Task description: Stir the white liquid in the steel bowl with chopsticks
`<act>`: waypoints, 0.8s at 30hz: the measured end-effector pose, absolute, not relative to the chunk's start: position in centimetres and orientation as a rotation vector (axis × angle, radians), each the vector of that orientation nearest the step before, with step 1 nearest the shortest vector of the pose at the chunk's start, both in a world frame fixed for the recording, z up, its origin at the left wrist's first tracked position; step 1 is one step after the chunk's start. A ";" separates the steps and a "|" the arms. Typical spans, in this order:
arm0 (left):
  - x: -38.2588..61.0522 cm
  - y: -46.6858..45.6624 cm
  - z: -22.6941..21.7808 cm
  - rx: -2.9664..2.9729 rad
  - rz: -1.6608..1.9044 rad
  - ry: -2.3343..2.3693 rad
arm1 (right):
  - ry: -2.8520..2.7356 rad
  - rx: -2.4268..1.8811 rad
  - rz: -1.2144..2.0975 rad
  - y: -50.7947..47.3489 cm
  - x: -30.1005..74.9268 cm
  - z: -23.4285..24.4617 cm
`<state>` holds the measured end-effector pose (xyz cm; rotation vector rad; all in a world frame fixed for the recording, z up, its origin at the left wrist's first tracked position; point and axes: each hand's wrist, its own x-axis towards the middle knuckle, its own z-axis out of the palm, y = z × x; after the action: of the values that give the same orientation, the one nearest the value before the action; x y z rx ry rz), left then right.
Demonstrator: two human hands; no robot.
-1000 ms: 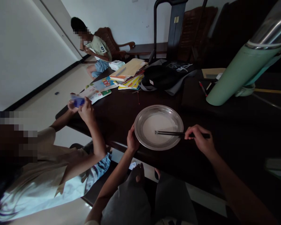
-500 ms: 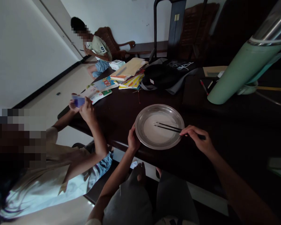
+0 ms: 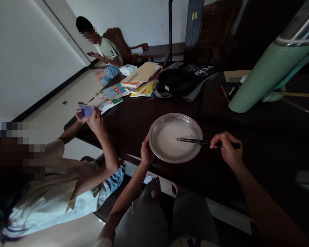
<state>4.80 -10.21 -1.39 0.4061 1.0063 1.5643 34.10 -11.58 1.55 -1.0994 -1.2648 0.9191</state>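
A shallow round metal basin [image 3: 175,159] rests on the dark table near its front edge. Inside lies a smooth, milky white liquid or batter [image 3: 168,140]; I cannot tell which. My left hand [image 3: 146,151] grips the basin at its left side, the thumb near the rim and the other fingers partly hidden beneath it. To the right of the basin, my right hand [image 3: 229,149] is closed around a pair of black chopsticks [image 3: 198,141]. Their sticks lie close together and cross over the right rim, with the pale tips at the white surface.
At the right stands a tall green thermos [image 3: 264,80], a red pen [image 3: 224,93] beside it. Stacked books [image 3: 141,84] and a black bag [image 3: 179,82] lie at the back. A person on my left holds a phone [image 3: 86,111] over the table; another sits beyond.
My right hand has moved right, drawing the chopsticks back across the white contents. The sticks have come closer together. My left hand and the basin stay in place.
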 end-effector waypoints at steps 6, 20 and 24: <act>4.7 -10.1 -1.5 0.385 1.559 1.024 | -1.541 -1.052 1.050 -11.6 33.7 1.3; 4.7 -10.2 -1.5 0.419 1.558 1.046 | -1.396 -1.074 0.940 -11.5 34.1 1.6; 4.7 -10.2 -1.5 0.420 1.548 1.064 | -1.333 -1.036 0.971 -11.5 34.1 1.5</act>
<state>4.75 -10.20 -1.46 0.4197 1.0641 1.5477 34.05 -11.50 1.46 -1.0358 -1.3334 0.9706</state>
